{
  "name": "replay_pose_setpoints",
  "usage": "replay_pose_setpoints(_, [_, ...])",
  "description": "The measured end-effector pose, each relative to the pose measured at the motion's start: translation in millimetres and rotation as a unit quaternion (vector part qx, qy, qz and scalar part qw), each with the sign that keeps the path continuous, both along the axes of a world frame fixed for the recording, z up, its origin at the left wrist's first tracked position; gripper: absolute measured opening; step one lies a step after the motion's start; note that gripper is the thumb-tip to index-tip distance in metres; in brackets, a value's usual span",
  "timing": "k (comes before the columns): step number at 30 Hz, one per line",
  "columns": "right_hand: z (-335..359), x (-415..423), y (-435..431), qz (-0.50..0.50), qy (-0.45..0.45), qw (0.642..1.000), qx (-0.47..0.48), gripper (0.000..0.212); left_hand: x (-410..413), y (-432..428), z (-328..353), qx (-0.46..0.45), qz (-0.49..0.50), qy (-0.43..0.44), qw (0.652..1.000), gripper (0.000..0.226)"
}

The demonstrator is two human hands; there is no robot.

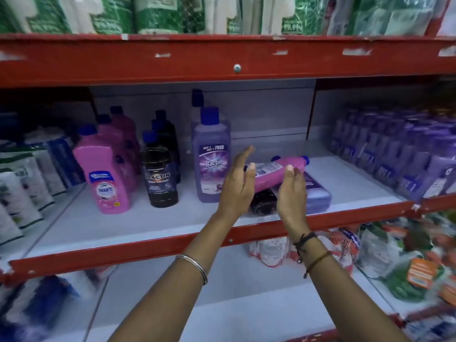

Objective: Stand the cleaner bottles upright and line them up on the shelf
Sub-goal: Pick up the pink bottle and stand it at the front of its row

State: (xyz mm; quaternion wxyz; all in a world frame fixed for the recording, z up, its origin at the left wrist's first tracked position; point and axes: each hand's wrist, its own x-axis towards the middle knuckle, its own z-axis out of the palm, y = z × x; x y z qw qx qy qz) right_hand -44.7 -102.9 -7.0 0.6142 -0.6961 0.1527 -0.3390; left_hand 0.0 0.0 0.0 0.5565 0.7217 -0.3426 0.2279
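Note:
On the white middle shelf (pixel 103 223), pink bottles (pixel 104 174), black bottles (pixel 159 176) and a purple bottle (pixel 212 159) stand upright in rows. To their right is a heap of fallen bottles: a pink bottle (pixel 274 174) lies tilted on top, across a black bottle (pixel 262 202) and a purple bottle (pixel 318 193) lying flat. My left hand (pixel 238 183) and my right hand (pixel 292 191) are both open, palms facing each other, on either side of the pink bottle's lower end. Whether they touch it is unclear.
Packs of small purple bottles (pixel 394 154) fill the shelf's right side, and white bagged goods (pixel 27 183) its left. A red upper shelf edge (pixel 222 58) hangs overhead. A red front lip (pixel 123 253) borders the shelf. Packets (pixel 394 262) lie on the shelf below.

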Motion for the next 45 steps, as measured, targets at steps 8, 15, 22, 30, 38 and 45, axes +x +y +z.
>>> replay_pose_setpoints(8, [-8,25,-37,0.036,0.036,0.998,-0.023,0.013,70,-50,20,0.288,0.069,0.102,0.950,0.031])
replay_pose_setpoints(15, [-15,41,-46,0.034,0.058,0.998,0.007,0.013,75,-59,31,0.341,0.064,0.191,0.918,0.027])
replay_pose_setpoints(22, [-1,27,-40,0.045,-0.006,0.999,0.010,0.006,46,-40,31,0.221,0.091,0.165,0.957,0.047])
replay_pose_setpoints(30, [3,-3,25,0.137,-0.048,0.989,0.011,0.031,13,50,19,0.094,0.028,0.173,0.980,0.038])
replay_pose_setpoints(38, [5,-3,114,0.212,-0.082,0.974,-0.008,0.036,-14,145,12,-0.022,0.065,0.190,0.979,0.041])
replay_pose_setpoints(45, [2,19,196,0.288,-0.085,0.953,-0.040,0.040,-17,230,1,-0.126,0.092,0.203,0.967,0.039])
